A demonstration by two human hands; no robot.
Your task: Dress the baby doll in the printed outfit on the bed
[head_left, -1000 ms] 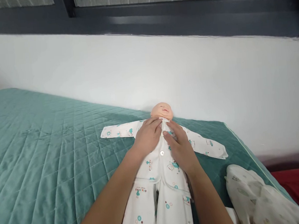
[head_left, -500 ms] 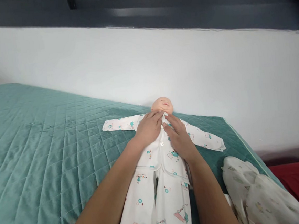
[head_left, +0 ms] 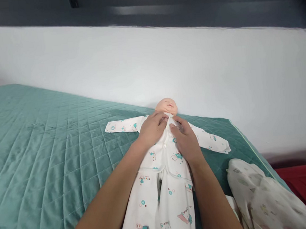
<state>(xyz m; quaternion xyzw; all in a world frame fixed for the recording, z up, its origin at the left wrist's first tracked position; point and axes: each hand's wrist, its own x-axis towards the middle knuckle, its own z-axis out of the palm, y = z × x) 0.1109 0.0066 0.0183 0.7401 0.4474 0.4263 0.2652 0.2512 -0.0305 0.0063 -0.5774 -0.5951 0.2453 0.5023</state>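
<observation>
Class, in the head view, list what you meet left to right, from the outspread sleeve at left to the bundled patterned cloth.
The sleeve at picture left, left hand, right hand, the sleeve at picture right, bundled patterned cloth.

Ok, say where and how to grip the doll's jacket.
Probably by the collar's front, pinching it from the trousers' side: the jacket lies face up, its front opening runs down the middle, and the wall stands behind the head.
</observation>
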